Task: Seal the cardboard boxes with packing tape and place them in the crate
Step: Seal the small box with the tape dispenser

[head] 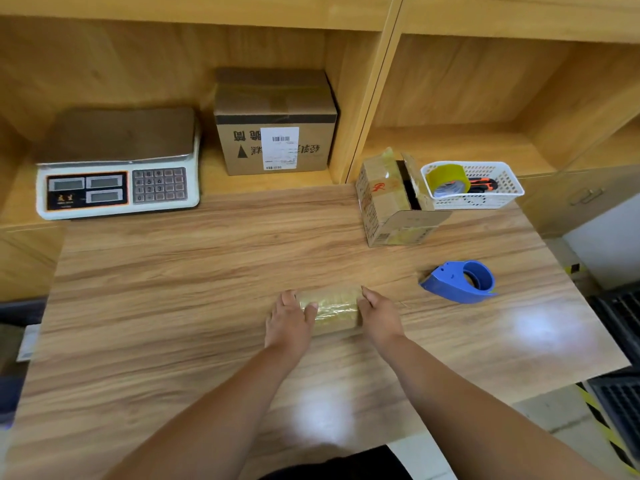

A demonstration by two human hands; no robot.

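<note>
Small taped box (332, 308) lies flat on table (173, 271), centre-front. Left hand (289, 323) grips its left end, thumb laid over the top. Right hand (379, 315) clasps its right end, fingers curled close round the edge. Blue tape dispenser (459, 281) near on the right, not touching. Open-topped box (388, 206) farther back, just beside white basket (485, 199).

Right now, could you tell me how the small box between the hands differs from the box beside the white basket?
The small box lies low and flat; the taller box beside the basket stands upright, with a dark gap between its top flaps. The left hand and right hand hold the small box; the taller box is untouched. Both are brown cardboard bearing clear tape.
</note>
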